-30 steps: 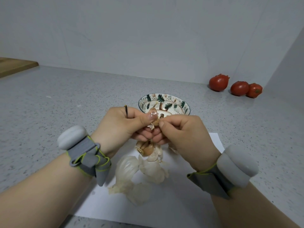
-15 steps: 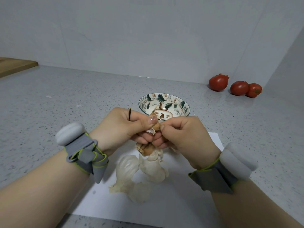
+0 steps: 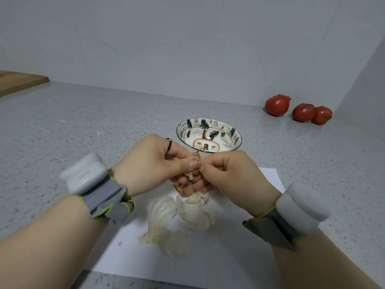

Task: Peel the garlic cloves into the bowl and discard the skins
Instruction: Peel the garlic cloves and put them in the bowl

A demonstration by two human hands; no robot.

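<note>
Centre frame, left hand (image 3: 154,163) and right hand (image 3: 231,174) both pinch the garlic clove (image 3: 195,159) just below the bowl (image 3: 233,134), thumbs slid lower than before, white skin flap (image 3: 189,175) lifting, so peeling is likely underway.

Garlic clove (image 3: 196,158) mostly out of sight (behind curled fingers (image 3: 210,163))

Straight ahead the bowl (image 3: 209,119) blocks my way, below lies the pile of skins (image 3: 164,213); the counter (image 3: 83,132) on my left gives room, tomatoes (image 3: 278,105) stand far right
</note>
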